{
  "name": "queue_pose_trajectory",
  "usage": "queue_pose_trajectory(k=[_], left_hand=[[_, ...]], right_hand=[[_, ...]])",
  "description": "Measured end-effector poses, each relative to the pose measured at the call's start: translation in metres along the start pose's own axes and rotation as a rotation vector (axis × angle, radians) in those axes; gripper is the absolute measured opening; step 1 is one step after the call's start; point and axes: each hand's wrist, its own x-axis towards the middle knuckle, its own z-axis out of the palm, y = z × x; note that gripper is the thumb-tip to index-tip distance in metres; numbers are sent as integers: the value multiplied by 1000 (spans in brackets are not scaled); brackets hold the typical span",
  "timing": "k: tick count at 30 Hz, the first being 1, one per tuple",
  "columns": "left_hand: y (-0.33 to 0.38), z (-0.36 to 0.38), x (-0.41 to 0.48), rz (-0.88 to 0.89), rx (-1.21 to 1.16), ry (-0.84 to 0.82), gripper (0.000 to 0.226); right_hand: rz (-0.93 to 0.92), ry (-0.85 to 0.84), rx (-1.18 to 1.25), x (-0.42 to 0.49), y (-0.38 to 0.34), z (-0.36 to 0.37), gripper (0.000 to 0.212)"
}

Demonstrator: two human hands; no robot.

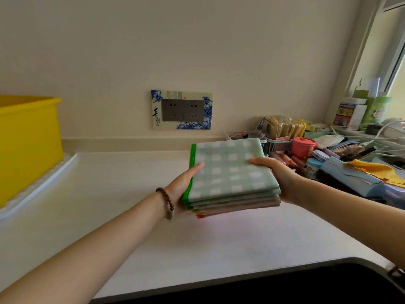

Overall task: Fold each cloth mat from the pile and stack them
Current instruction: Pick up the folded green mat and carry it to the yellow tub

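Note:
A stack of folded cloth mats (pixel 230 172) is held up above the white counter (pixel 131 216). The top mat is pale green with white checks and a bright green hem on its left edge; pink, red and yellow edges show lower in the stack. My left hand (pixel 186 183) grips the stack's left side, thumb on top and fingers hidden beneath. My right hand (pixel 276 174) grips the right side the same way, thumb lying across the top mat. A bead bracelet circles my left wrist.
A yellow plastic tub (pixel 28 145) stands on a white tray at the far left. Clutter fills the counter's right end: a pink lidded jar (pixel 303 147), boxes, cables, a yellow cloth (pixel 377 170). A wall socket plate (pixel 182 109) sits behind. The counter's dark front edge runs bottom right.

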Motion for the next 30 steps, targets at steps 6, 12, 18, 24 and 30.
queue_pose_trajectory(k=[6, 12, 18, 24, 30], left_hand=[[15, -34, -56, 17, 81, -30, 49], [29, -64, -71, 114, -35, 21, 42], [62, -108, -37, 161, -18, 114, 46], [104, -149, 6, 160, -58, 289, 48], [168, -165, 12, 158, -132, 390, 51]], right_hand=[[-61, -88, 73, -8, -3, 49, 31], [-49, -186, 108, 8, -10, 91, 27], [15, -279, 36, 71, -37, 117, 33], [35, -439, -138, 151, -76, 132, 42], [117, -439, -137, 187, -141, 167, 40]])
